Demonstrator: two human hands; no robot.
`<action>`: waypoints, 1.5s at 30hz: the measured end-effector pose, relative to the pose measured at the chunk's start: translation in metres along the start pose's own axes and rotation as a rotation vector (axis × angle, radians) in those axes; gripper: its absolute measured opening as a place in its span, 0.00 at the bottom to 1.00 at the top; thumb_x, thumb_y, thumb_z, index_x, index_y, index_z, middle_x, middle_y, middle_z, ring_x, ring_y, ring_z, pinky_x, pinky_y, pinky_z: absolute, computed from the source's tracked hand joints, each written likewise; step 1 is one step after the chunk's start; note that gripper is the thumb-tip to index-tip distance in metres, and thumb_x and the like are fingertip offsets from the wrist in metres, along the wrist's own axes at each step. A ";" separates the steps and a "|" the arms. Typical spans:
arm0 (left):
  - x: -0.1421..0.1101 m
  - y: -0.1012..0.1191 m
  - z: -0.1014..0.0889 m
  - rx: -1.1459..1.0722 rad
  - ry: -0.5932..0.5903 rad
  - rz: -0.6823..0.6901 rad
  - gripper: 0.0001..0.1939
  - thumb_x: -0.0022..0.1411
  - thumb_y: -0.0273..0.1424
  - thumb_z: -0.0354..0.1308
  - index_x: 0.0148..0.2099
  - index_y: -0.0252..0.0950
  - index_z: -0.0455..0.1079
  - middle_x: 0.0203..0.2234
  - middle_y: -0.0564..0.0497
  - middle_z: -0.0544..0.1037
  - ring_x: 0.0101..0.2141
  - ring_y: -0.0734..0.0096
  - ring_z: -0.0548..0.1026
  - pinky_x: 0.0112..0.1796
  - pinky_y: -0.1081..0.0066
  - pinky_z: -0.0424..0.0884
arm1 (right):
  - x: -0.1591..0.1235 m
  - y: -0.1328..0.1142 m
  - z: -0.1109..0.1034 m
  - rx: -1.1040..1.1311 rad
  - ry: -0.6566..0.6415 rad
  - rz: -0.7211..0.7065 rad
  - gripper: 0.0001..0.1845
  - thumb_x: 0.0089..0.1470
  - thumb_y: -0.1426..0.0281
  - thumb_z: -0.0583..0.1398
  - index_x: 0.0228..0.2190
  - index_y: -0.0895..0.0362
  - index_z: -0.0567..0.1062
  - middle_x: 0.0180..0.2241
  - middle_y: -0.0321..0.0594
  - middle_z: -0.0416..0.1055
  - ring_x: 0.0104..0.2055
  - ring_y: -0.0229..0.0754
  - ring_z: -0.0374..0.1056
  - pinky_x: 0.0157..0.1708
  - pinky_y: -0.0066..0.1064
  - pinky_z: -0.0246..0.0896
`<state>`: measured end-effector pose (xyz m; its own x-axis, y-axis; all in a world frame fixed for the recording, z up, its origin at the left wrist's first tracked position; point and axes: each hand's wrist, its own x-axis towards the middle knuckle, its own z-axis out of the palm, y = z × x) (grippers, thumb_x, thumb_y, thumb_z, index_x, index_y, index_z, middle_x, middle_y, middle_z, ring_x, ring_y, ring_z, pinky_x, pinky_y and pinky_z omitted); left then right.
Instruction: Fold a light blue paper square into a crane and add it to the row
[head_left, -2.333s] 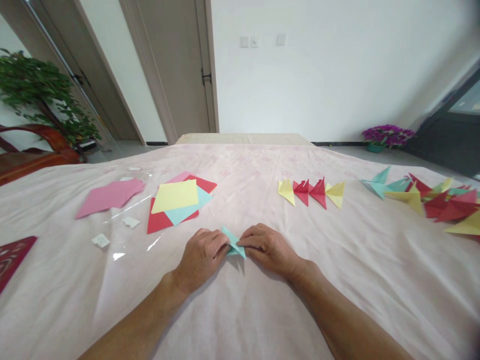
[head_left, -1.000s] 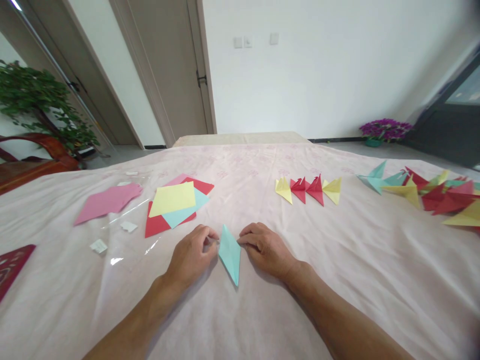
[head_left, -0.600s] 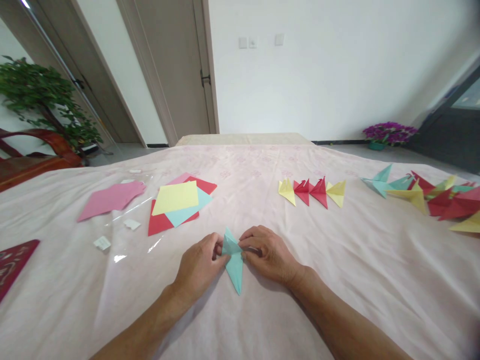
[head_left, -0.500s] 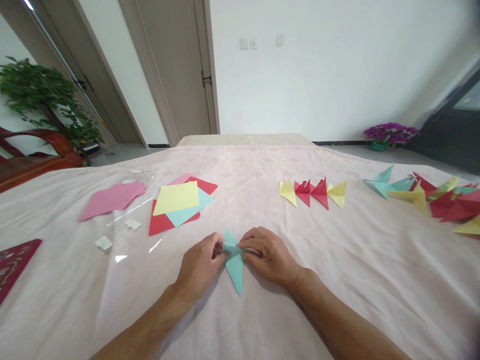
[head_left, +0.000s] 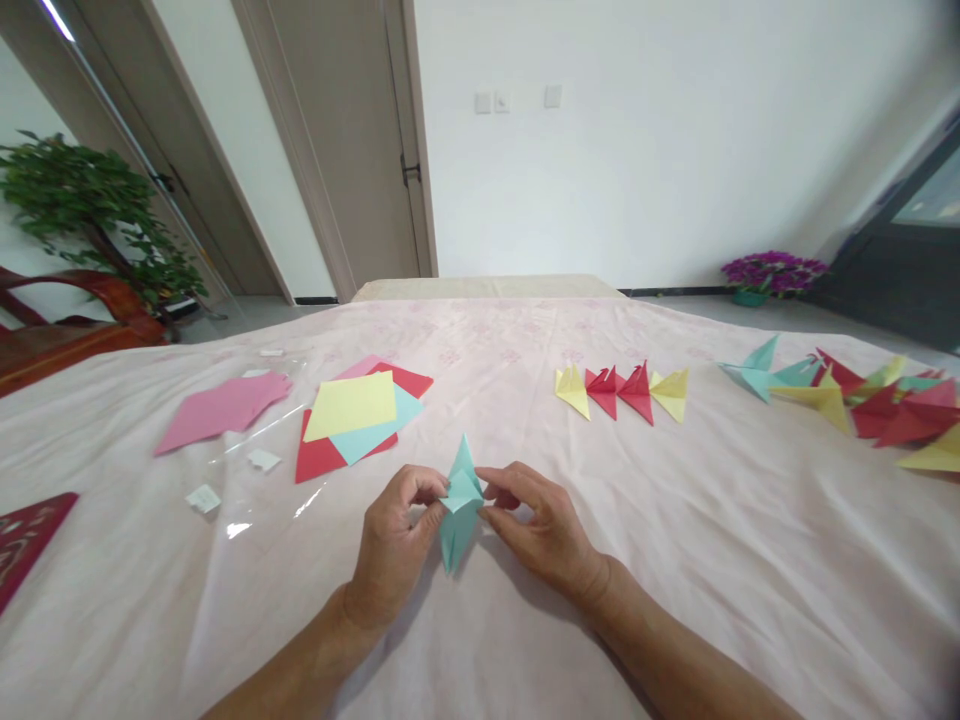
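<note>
Midway between the left and right sides of a counter [head_left: 510,335] draped in pale pink floral cloth [head_left: 735,520], toward the viewer, two bare hands hold a teal folded paper [head_left: 462,497]. The left hand [head_left: 397,535] is closed on its left side between thumb and fingers. The right hand [head_left: 544,525] pinches the right side, thumb below the index finger. One point of the paper aims toward the far edge and a split lower end aims toward the viewer, with a creased flap across the middle.

Beyond the left hand lies a loose pile of square sheets: a yellow sheet [head_left: 351,404] on top, a light blue sheet [head_left: 390,428] partly under it, with red and pink sheets showing around them. Farther left are pink sheets [head_left: 217,410], with clear plastic [head_left: 240,515] and white scraps [head_left: 202,499] nearby. A dark red object [head_left: 30,535] is cut off at the left of the view.

Beyond the right hand, four folded paper cranes [head_left: 636,392] form a row: yellow, red, red, yellow. Toward the right edge is an overlapping cluster of teal, yellow and red folded papers [head_left: 896,410]. Past the far edge stand brown doors [head_left: 349,140] and a white wall [head_left: 637,150].
</note>
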<state>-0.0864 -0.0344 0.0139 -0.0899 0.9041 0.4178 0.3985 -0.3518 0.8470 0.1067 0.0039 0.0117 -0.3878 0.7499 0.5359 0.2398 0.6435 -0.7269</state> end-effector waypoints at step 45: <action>0.011 0.001 0.008 -0.814 -0.018 -0.510 0.18 0.51 0.32 0.71 0.43 0.36 0.70 0.30 0.54 0.78 0.32 0.73 0.77 0.35 0.75 0.74 | -0.003 -0.016 0.001 0.131 0.180 -0.041 0.15 0.58 0.74 0.59 0.48 0.53 0.74 0.34 0.39 0.74 0.29 0.36 0.67 0.31 0.29 0.65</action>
<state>-0.0802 -0.0224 0.0167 -0.0607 0.9961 -0.0637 -0.4413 0.0305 0.8969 0.1029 -0.0086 0.0210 -0.2266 0.7461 0.6261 0.1047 0.6577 -0.7459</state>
